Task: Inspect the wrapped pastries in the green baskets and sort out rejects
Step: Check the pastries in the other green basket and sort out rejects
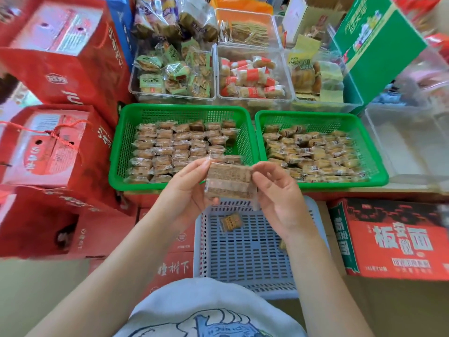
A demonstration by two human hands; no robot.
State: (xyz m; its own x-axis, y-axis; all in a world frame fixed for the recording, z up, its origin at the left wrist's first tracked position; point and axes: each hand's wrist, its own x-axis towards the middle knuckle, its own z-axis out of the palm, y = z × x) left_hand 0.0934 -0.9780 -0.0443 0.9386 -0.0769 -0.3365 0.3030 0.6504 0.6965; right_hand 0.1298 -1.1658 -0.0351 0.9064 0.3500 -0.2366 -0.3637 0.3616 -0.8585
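Both hands, left (188, 183) and right (279, 193), pinch one wrapped pastry (228, 182) by its edges above a grey basket (243, 259) holding one pastry (230, 222), with two filled green baskets (121, 152) at twelve o'clock.

Both hands (233, 188) raised together, fingers curled, pinching.

Before you, a pale worktop (364, 189) carries two green baskets side by side: the left basket (116, 152) at 11 o'clock, the right basket (379, 166) at 1 o'clock, both filled with wrapped pastries. Clear tubs (216, 93) of packaged snacks line up behind them, with a clear empty bin (408, 152) at 2 o'clock.
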